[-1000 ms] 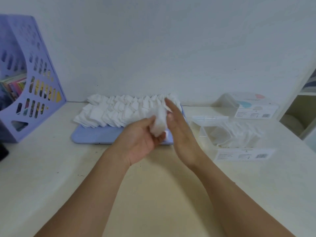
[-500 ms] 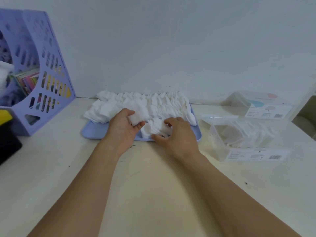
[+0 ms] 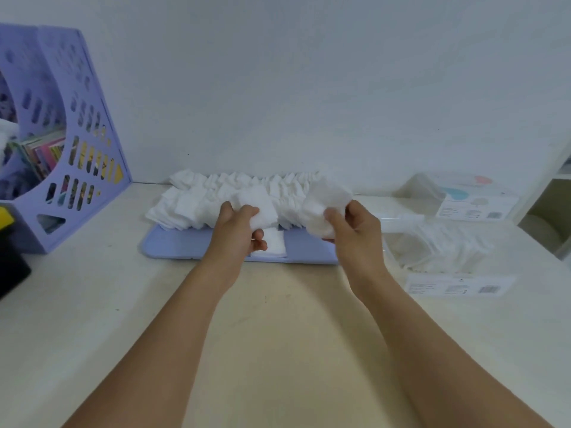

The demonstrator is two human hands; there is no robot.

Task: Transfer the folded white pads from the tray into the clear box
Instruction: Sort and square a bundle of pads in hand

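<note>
Counter (image 3: 92, 304) mid-frame | pads (image 3: 324, 200) held in right grip (image 3: 355, 233), box (image 3: 448, 254) just right | pad (image 3: 256, 208) held in left grip (image 3: 238, 233), farther

Two bare forearms reach toward the tray (image 3: 173, 248), no sleeves, watch or rings showing. The left hand (image 3: 236, 233) and right hand (image 3: 355, 233) wear no gloves; the nails look short and plain.
</note>
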